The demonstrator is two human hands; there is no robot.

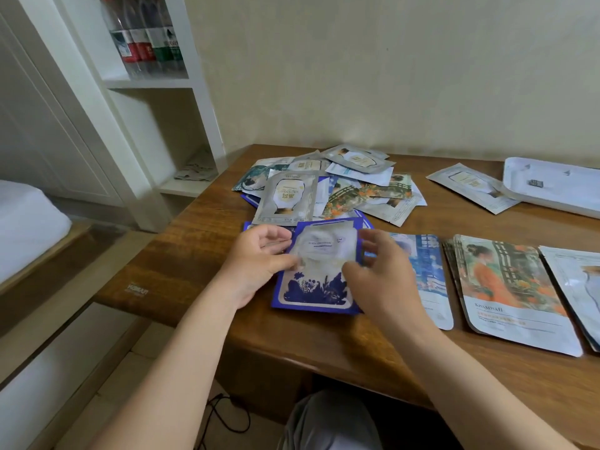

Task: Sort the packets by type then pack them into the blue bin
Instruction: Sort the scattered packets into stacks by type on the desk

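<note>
A blue-and-white floral packet [316, 280] sits face up near the front of the bench [194, 254], over more blue ones. Behind it sprawls a loose heap of mixed packets [363, 190], with a silver packet [285, 198] on top. To its right, pale-blue-scene packets [425, 274] and a stack of orange-dress packets [516, 297] lie side by side.

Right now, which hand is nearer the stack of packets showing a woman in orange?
Right. The right hand is left of that stack, at the blue packet's right edge; the left hand is farther, at its left edge.
</note>
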